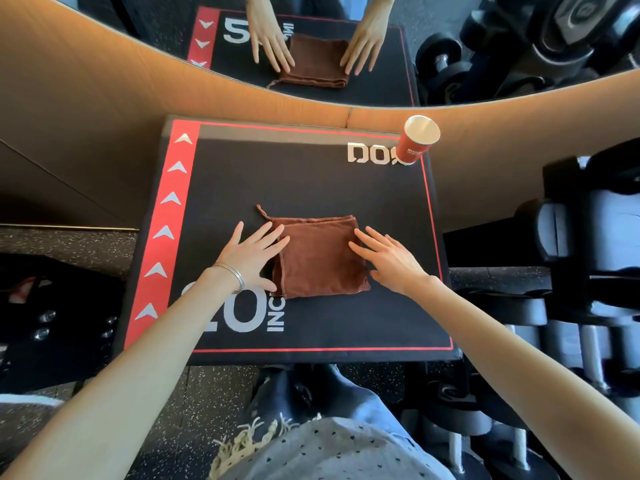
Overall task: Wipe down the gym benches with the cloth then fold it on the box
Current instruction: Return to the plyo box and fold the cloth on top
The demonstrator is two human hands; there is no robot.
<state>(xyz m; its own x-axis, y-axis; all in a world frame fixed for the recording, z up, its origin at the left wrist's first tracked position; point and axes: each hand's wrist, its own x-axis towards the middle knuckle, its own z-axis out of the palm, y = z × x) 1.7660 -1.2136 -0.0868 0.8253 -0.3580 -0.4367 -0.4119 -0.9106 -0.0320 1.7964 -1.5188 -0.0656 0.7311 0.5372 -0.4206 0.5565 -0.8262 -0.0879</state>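
Note:
A brown cloth lies folded into a small square on top of the black box with red trim. A thin loop sticks out from the cloth's far left corner. My left hand lies flat with straight fingers at the cloth's left edge, fingertips touching it. On the other side, my right hand rests flat against the cloth's right edge, fingers spread. Neither hand grips the cloth.
A red paper cup stands at the box's far right corner. A rack of black dumbbells fills the right side. A mirror behind the box reflects the hands and cloth. Speckled rubber floor lies to the left.

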